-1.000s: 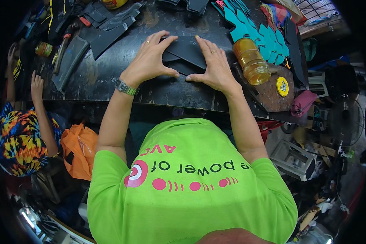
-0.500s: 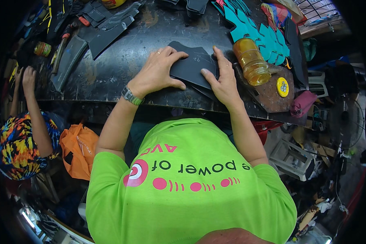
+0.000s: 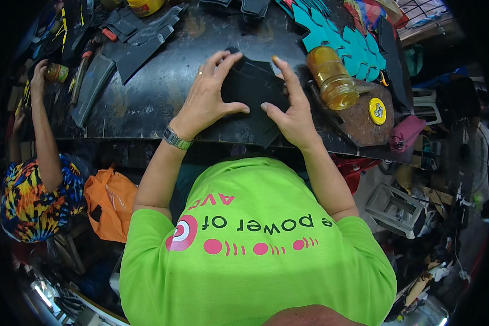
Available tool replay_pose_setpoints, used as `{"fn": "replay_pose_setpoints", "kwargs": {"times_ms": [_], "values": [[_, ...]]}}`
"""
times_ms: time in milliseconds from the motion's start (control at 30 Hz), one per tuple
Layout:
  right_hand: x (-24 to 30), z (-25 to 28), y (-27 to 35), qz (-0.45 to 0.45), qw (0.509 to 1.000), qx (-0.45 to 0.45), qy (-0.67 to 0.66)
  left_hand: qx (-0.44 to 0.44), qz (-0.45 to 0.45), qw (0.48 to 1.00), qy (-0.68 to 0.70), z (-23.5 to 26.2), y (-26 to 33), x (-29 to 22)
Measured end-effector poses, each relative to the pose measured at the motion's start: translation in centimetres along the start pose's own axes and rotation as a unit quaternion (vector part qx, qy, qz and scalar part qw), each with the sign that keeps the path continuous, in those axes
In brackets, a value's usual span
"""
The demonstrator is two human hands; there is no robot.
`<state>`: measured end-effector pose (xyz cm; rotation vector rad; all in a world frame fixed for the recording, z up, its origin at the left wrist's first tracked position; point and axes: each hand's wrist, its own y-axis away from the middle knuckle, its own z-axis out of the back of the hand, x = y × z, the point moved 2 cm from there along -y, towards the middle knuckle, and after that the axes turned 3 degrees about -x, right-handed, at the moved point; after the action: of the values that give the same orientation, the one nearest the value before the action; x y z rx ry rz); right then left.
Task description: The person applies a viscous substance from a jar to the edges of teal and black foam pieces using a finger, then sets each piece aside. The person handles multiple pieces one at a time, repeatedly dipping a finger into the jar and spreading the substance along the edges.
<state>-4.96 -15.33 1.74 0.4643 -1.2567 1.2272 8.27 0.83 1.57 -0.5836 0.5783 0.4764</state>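
Between my hands, near the table's front edge, is a small loose stack of flat black cut pieces. Their dark matte faces show and their edges do not line up. My left hand grips the left side, fingertips at the far edge and thumb over the top. On the other side, my right hand has its thumb on the pieces and its fingers along the right edge. The undersides of the pieces are hidden.
Right of my hands, a jar of amber liquid lies beside a yellow lid on a board. Teal cut pieces lie behind. More black pieces and a hammer lie left. A co-worker's hand is by a small jar.
The piece with pale markings on top no longer shows; darker, spread faces are up instead. My left fingers have moved to the far edge. The co-worker's hand has reached forward to the small jar.
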Motion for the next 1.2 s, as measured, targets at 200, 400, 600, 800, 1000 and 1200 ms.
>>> {"fn": "replay_pose_setpoints", "kwargs": {"times_ms": [200,400,600,800,1000,1200], "values": [[2.7,1.6,-0.3,0.171,0.971,0.028,0.163,0.001,-0.012,0.985,0.171,3.4,-0.8,1.6],[0.9,0.4,0.1,0.08,0.981,0.034,0.171,-0.038,0.034,0.992,0.115,1.5,-7.7,8.0],[0.4,0.5,0.8,0.112,0.975,0.034,0.19,-0.056,-0.025,0.99,-0.128,-3.7,-12.3,9.5],[0.3,0.6,1.1,0.056,0.986,0.055,0.149,-0.022,-0.016,0.993,-0.119,-2.9,-11.9,9.1],[0.1,2.0,0.9,0.014,0.999,-0.038,-0.004,0.092,0.074,0.993,0.005,6.9,0.5,6.0],[0.2,0.9,-0.2,0.058,0.997,-0.037,0.035,0.119,0.312,0.941,-0.048,15.5,12.7,0.3]]}}
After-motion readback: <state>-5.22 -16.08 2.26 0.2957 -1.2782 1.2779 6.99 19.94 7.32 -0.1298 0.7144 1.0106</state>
